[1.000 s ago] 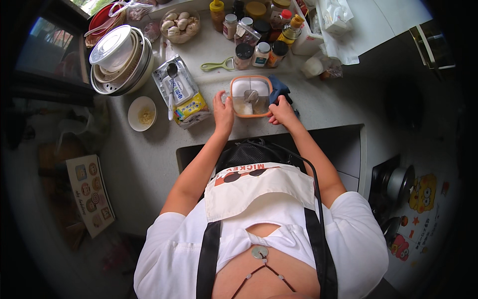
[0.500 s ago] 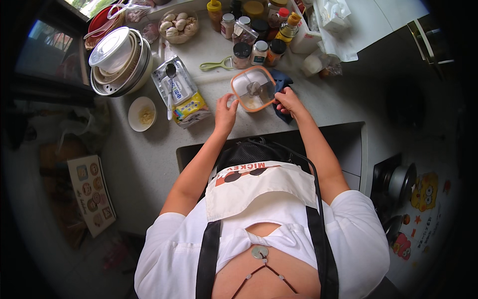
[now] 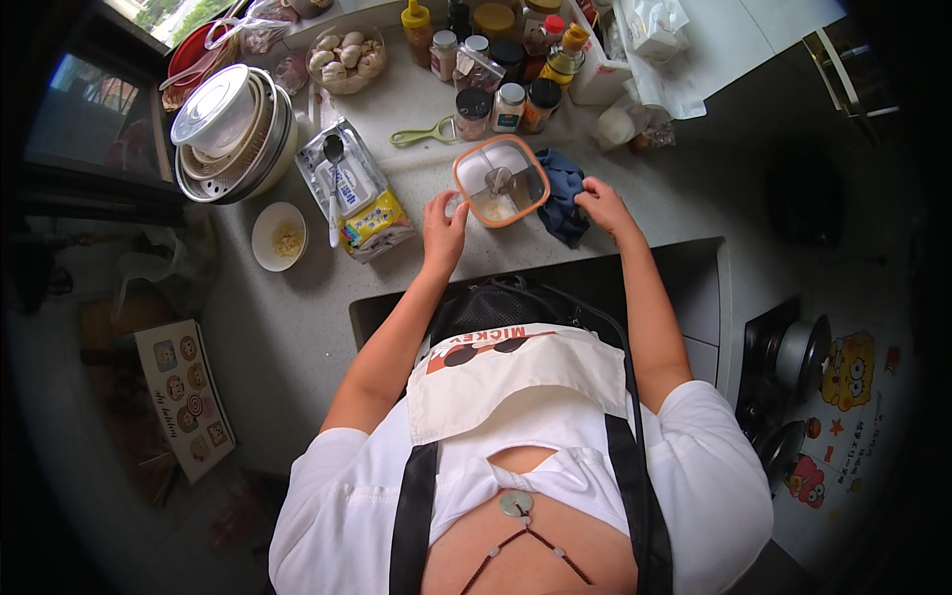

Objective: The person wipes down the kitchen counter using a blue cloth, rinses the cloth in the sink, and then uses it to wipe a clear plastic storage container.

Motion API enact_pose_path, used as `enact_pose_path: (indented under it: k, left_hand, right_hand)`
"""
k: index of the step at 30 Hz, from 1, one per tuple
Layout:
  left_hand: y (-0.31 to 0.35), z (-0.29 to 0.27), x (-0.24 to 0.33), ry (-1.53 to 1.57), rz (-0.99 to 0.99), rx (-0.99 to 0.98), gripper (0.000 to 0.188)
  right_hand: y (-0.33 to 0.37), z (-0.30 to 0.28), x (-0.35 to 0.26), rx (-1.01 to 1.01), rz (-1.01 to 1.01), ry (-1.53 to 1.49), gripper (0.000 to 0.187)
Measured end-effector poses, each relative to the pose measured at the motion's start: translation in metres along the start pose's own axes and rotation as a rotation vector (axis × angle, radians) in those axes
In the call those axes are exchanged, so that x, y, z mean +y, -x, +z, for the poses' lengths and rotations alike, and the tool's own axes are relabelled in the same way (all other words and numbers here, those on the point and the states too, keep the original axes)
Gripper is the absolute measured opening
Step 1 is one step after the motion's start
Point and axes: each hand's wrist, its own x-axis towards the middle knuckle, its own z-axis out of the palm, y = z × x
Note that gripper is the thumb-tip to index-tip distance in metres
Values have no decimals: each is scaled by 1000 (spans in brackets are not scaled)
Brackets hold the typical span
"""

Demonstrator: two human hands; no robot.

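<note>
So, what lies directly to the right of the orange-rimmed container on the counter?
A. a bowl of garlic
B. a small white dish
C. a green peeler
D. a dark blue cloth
D: the dark blue cloth lies against the right side of the container, beside the right hand; the peeler, dish and garlic bowl are all to its left.

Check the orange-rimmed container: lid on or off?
Off. The orange-rimmed container is open on top: white powder and a small scoop show inside.
</note>
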Motion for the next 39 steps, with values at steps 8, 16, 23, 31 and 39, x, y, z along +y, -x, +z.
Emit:
enact_pose_path:
  k: [8, 16, 23, 31, 39]
  left_hand:
    - [3, -9, 26, 29, -112, -33, 29]
    - [3, -7, 23, -7, -38, 2, 29]
    - [5, -4, 18, -16, -13, 31, 30]
    - [4, -3, 6, 140, -64, 18, 31]
    - [10, -9, 15, 68, 30, -32, 36]
  right_hand:
    - [1, 4, -59, 0, -285, -540, 13]
    - [-23, 25, -67, 5, -577, 341, 19]
    - [9, 25, -62, -182, -615, 328, 16]
    - [18, 65, -90, -145, -811, 86, 22]
    - [11, 101, -87, -58, -821, 550, 47]
